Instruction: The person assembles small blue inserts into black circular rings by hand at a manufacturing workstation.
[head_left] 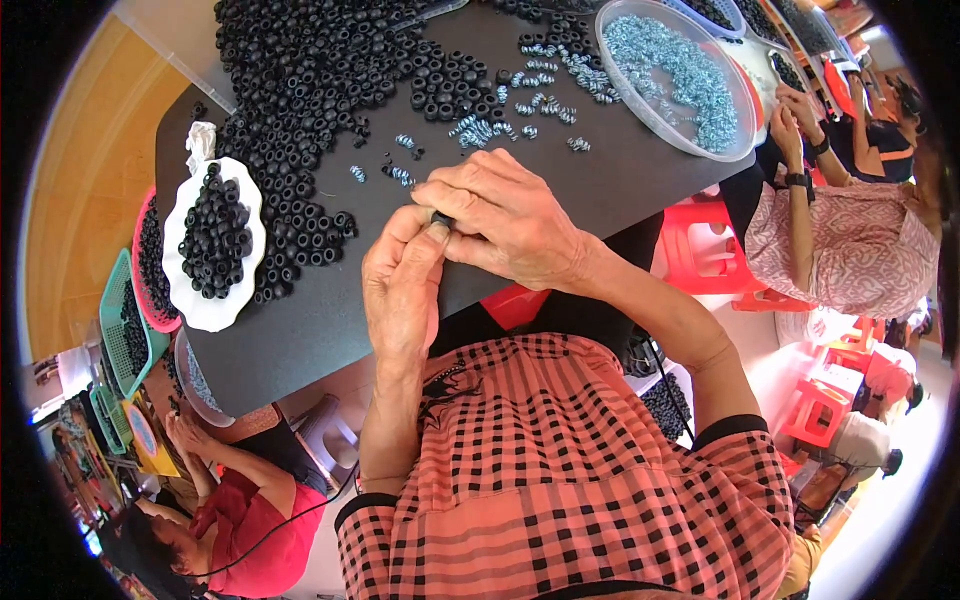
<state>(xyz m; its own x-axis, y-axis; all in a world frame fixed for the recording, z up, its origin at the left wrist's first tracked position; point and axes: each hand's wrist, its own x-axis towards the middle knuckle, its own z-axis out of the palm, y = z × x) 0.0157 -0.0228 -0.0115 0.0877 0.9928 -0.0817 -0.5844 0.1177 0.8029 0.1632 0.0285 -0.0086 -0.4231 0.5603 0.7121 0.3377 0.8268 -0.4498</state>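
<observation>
Dark tabletop [610,165] carries black rings [320,95] and coil springs [478,131]; near its edge, left hand [400,275] and right hand [515,215] together pinch a small black part [440,218].

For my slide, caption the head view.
Left hand and right hand hold a black part near springs and black rings.
</observation>
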